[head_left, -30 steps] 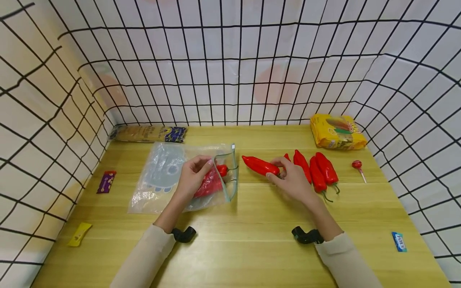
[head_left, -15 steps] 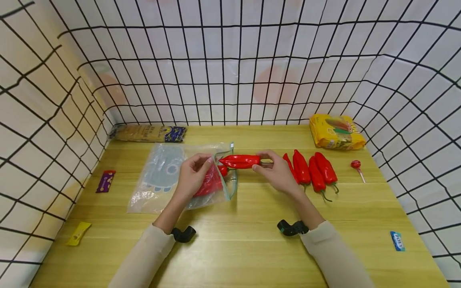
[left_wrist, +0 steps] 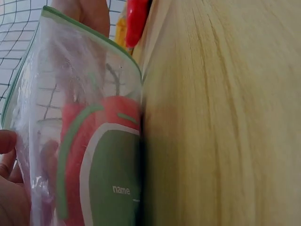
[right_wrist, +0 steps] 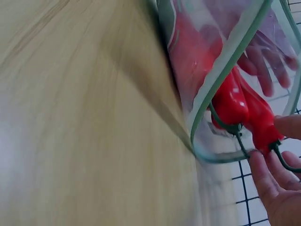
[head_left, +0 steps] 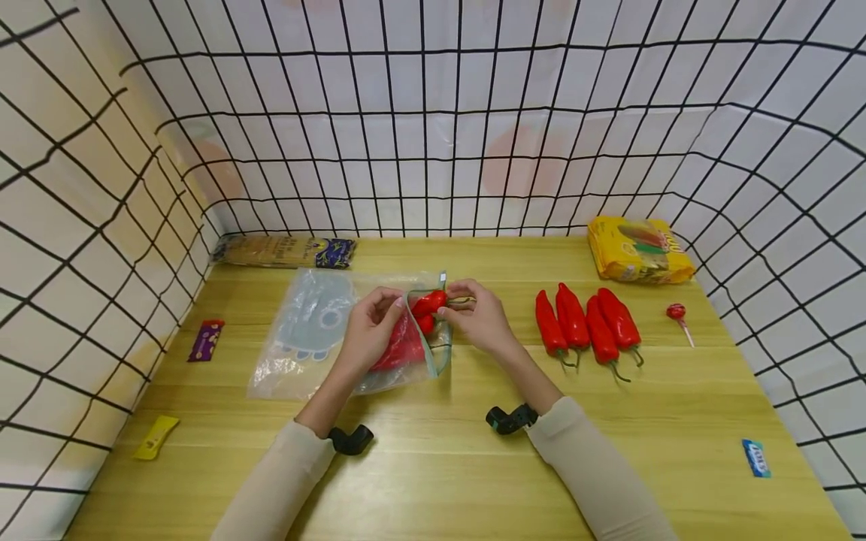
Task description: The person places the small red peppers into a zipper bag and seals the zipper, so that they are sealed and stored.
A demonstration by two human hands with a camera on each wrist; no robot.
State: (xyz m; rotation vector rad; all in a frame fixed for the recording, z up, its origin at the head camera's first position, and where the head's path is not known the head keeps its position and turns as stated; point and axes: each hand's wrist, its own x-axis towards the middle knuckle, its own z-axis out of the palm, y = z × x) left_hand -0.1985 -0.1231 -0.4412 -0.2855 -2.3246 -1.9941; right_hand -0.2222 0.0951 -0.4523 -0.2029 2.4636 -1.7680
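A clear zip bag [head_left: 271, 372] with a green-edged mouth lies on the table, its mouth gaping to the right. My left hand [head_left: 365, 323] pinches the upper edge of that mouth. At the mouth, my right hand [head_left: 480, 315] holds a red pepper [right_wrist: 263, 125] by its stem end; most of this pepper is inside the bag. Below it, red pepper [head_left: 399, 347] shows through the plastic, and a second stem end [right_wrist: 230, 106] appears in the right wrist view. How many peppers the bag contains is hard to tell. Printing with the word "name" [left_wrist: 121, 190] marks its side.
Several red peppers [head_left: 587, 327] lie to the right, near a lollipop [head_left: 676, 312] and a yellow packet [head_left: 639, 250]. A long noodle-like packet [head_left: 284, 252] lies at the back left. Small wrapped sweets [head_left: 206, 340] sit at the sides. Black wire mesh [head_left: 433, 158] encloses the table.
My right hand has carried the pepper leftward from beside the other peppers, and it has slid tip first into the bag's mouth. My left hand has kept its grip there.
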